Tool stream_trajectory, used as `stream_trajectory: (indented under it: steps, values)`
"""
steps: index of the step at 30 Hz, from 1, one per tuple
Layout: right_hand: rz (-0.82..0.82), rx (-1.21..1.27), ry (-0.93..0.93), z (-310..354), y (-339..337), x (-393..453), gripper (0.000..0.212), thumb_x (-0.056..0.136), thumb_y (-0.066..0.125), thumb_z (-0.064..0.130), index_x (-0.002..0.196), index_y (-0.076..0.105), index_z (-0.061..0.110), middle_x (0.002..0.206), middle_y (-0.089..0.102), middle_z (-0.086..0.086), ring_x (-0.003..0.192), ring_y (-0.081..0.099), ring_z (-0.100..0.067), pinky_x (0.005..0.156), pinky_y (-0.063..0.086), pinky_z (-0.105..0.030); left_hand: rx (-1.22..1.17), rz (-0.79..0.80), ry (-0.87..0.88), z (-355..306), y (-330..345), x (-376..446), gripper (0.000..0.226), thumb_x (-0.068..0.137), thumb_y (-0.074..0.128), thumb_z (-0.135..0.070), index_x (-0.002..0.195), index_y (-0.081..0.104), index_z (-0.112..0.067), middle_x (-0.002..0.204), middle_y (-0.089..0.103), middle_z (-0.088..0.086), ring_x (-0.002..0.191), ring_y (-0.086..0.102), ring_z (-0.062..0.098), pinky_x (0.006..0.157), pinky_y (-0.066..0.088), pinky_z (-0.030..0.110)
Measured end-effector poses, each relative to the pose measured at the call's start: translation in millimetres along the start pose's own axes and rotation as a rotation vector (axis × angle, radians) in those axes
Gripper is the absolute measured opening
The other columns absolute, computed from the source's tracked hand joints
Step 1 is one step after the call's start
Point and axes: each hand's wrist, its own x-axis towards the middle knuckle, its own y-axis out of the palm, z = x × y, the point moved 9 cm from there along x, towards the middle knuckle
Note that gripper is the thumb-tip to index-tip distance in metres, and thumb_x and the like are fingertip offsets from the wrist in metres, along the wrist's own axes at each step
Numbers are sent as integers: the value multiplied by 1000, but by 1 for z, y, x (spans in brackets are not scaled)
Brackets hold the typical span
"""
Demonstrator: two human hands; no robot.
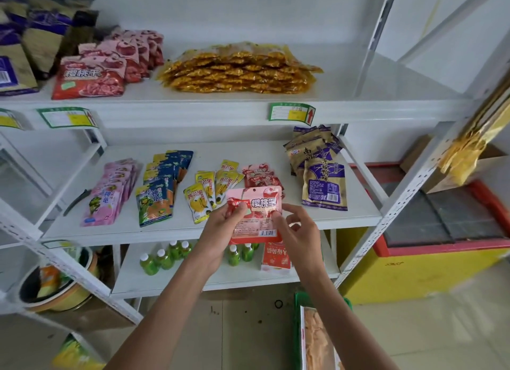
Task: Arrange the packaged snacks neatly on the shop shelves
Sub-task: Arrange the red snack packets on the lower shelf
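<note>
Both hands hold one red cherry packet (pixel 255 215) in front of the middle shelf (pixel 276 154). The left hand (pixel 220 226) pinches its upper-left corner at about ten o'clock, thumb and fingers curled over a folded-down flap; the right hand (pixel 296 231) pinches the right edge at about three o'clock, its other fingers loosely curled. Held flat and face-up between two grips, the packet seems to be getting smoothed and squared before it is set down, so its label reads outward.

Just beyond it, at twelve o'clock, lies the short row of matching red cherry packets (pixel 262 176), the likely home for this one. At ten o'clock from the packet stand the yellow mango packets (pixel 205 193), further to nine o'clock the blue-green packets (pixel 160 193) and the pink packets (pixel 110 196), each overlapped front to back so every face shows. At two o'clock are the tan-and-purple packets (pixel 323 176).

On the upper shelf (pixel 386 94), a heap of orange-yellow packets (pixel 240 69) sits at twelve o'clock and larger red cherry bags (pixel 91 77) at eleven.

Below, the bottom shelf (pixel 171 284) carries green bottles (pixel 157 259). At five o'clock a green crate (pixel 297 328) on the floor holds flat packaged stock, and at eight o'clock a yellow basin (pixel 63 295) holds mixed packets I cannot identify.
</note>
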Motion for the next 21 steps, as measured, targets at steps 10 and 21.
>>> stream_trajectory:
  steps: [10,21]
  values:
    - [28,57,-29,-7,11,1,20,105,62,24,92,72,15,86,75,-8,81,72,-39,71,58,-65,-93,-160,90,3,-26,9,15,95,74,-17,109,71,-10,101,80,1,89,78,14,66,59,20]
    - [56,-187,-287,-3,62,-13,17,106,60,22,106,77,20,99,68,5,81,71,-13,67,60,-35,27,-43,102,26,-16,21,18,102,65,-36,112,72,-22,100,77,-1,92,73,10,71,57,21]
